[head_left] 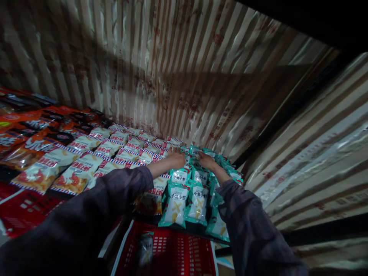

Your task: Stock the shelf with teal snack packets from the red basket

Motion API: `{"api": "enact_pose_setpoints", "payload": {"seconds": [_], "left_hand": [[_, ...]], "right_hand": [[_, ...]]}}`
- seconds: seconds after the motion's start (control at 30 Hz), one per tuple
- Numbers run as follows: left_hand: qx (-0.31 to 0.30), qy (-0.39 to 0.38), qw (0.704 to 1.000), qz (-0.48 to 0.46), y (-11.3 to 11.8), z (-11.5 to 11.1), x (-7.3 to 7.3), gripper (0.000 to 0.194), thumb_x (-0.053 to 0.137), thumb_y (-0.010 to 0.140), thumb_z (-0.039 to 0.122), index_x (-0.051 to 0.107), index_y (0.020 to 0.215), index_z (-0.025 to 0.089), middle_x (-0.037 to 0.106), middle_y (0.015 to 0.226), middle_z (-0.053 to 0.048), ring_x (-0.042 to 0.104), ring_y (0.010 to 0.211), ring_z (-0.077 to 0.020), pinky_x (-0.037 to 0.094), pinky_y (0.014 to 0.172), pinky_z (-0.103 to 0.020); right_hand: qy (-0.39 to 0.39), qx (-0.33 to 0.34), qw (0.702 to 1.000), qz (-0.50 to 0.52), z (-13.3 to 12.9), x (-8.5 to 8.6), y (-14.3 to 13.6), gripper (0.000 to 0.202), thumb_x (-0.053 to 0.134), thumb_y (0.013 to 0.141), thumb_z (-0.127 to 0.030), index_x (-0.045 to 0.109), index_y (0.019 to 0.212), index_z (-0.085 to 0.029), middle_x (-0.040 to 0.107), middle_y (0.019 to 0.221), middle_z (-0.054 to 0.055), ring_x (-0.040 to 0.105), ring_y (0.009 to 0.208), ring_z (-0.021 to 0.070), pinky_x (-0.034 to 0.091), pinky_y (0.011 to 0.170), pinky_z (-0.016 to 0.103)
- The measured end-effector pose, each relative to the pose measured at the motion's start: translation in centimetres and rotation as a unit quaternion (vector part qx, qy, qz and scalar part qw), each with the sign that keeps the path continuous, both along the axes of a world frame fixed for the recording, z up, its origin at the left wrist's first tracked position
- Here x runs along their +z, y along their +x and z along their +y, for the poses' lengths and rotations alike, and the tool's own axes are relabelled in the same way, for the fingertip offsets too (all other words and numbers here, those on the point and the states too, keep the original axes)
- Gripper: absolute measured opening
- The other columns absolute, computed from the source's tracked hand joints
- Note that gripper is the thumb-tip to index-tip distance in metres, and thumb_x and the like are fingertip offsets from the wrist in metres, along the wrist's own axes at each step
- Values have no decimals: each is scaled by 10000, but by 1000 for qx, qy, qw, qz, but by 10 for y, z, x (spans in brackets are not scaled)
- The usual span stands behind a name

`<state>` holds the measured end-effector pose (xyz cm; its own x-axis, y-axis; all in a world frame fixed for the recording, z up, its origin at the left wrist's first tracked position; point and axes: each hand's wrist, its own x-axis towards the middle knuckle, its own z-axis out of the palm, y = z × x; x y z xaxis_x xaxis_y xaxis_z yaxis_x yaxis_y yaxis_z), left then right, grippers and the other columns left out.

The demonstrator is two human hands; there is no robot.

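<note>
My left hand (176, 158) reaches into the far rows of green-and-white snack bags (178, 199), its fingers bent over a bag near the boundary with the red-and-white snack bags (79, 170). Just to its right, my right hand (207, 161) lies over the same green rows. Its fingers stretch leftward and touch a green bag (195, 150) between the two hands. The fingertips are dim and partly hidden among the packaging. Both forearms wear dark sleeves.
Orange-and-black snack bags (43, 140) fill the shelf's left side. Below the front edge is a red basket (186, 249) with one bag (146, 247) in it; another red basket (27, 205) sits at left. Striped, wrinkled sheeting (172, 69) backs the shelf, and a dark post (267, 128) stands at right.
</note>
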<state>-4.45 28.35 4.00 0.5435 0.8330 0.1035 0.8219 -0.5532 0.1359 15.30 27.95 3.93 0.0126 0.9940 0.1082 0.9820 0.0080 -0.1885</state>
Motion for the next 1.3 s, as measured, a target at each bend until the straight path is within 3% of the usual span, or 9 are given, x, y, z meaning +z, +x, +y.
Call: {"api": "enact_pose_setpoints", "payload": {"seconds": [0.13,0.27,0.53,0.73,1.03,1.2,1.3], "left_hand": [[16,0,1000,19,11,-19,-8,463,432,903,307,562,1312,133,540,1380,-197,381,1365,-359,248,1101,-580],[28,-10,999,28,14,-19,-14,476,393,930,371,565,1317,153,497,1430,-181,315,1405,-369,150,1130,-612],[36,18,999,22,9,-15,-24,525,309,954,415,577,1307,134,457,1463,-187,319,1404,-353,155,1144,-572],[50,10,999,18,8,-17,-23,514,303,964,409,568,1313,142,443,1477,-180,320,1409,-350,158,1142,-570],[24,-19,1000,5,5,-43,-18,579,309,965,428,444,1426,104,336,1541,-187,219,1458,-340,100,1170,-556],[-5,-8,1000,-14,-5,-61,-20,540,298,974,401,462,1417,140,402,1506,-178,259,1442,-343,139,1154,-574],[-13,-15,1000,-19,-11,-71,-19,494,323,971,376,477,1403,193,434,1492,-147,310,1421,-325,153,1147,-587]], "right_hand": [[-45,14,999,6,-10,-6,-11,481,368,935,-201,501,1395,-161,548,1411,80,509,1313,213,387,1103,355],[-60,32,998,13,-9,-11,-27,504,364,924,-175,479,1414,-166,537,1421,64,493,1327,195,351,1132,335],[-65,24,997,24,-4,-13,-27,489,370,932,-162,486,1405,-124,517,1436,88,476,1341,193,334,1137,290],[-53,10,998,24,-1,-13,-27,478,351,940,-156,495,1396,-139,524,1430,96,477,1341,196,335,1138,313],[-33,10,999,22,-24,-2,-18,454,398,926,-146,534,1359,-142,578,1379,105,540,1284,220,396,1092,331],[-8,24,1000,18,-46,15,-18,478,369,934,-114,488,1397,-132,512,1445,104,488,1331,200,349,1120,298],[-18,36,999,16,-60,20,-23,465,364,946,-130,494,1392,-122,546,1411,113,513,1309,209,366,1110,309]]}}
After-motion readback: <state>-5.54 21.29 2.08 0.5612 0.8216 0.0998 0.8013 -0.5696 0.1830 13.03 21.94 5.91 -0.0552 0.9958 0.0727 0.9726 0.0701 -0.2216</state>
